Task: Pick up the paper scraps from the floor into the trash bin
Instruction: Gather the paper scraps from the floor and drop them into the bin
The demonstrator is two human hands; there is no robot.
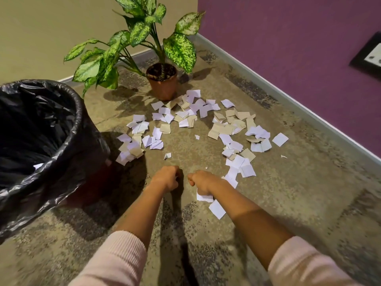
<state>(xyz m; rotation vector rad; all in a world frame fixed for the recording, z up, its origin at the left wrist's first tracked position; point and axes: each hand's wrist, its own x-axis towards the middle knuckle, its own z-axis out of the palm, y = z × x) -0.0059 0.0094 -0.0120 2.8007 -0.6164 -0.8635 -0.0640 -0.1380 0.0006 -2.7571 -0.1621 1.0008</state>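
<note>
While the trash bin (80, 112), black-lined, stands at the floor's left edge, the left hand (167, 178) hangs over mid-floor as a closed fist, nothing visible in it. Just right of it, the right hand (201, 181) is curled round white paper scraps (204, 198) poking out below the fist. More lie in an arc on the floor, from the bin's side past the plant pot (162, 85) in the far corner towards the right wall edge.

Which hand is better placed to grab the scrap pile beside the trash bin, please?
Left, likely: the left hand lies nearer the pile beside the trash bin; the right hand sits farther.
</note>
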